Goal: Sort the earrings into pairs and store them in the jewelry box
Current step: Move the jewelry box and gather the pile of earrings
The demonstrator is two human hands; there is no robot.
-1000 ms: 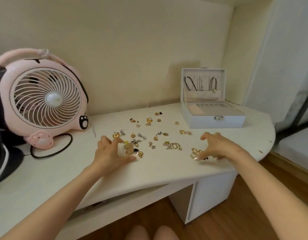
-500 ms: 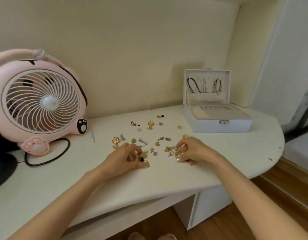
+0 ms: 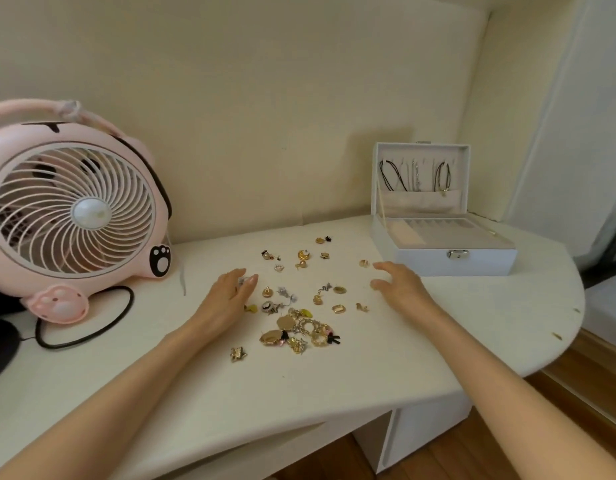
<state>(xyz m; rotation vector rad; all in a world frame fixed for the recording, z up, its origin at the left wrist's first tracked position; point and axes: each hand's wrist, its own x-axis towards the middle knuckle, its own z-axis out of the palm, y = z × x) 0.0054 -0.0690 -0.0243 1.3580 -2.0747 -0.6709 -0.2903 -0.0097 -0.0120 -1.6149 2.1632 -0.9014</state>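
Observation:
Several gold and silver earrings lie scattered on the white table (image 3: 369,368). A denser heap of gold earrings (image 3: 299,330) sits near the middle front, and a gold star earring (image 3: 238,353) lies apart to its left. My left hand (image 3: 227,296) lies flat left of the scatter, its fingertips touching a small silver earring (image 3: 242,280). My right hand (image 3: 400,289) hovers with spread fingers and holds nothing, just right of a gold stud (image 3: 364,263). The white jewelry box (image 3: 473,263) stands open at the back right, with necklaces hanging in its raised lid.
A pink fan (image 3: 71,213) with paw feet stands at the back left, its black cable (image 3: 92,329) looping over the table. The wall runs right behind. The table's curved edge (image 3: 559,344) drops to a wooden floor on the right.
Both hands have left the heap of gold earrings at the middle front. My left hand moved up and left to the silver earring; my right hand moved right, toward the box.

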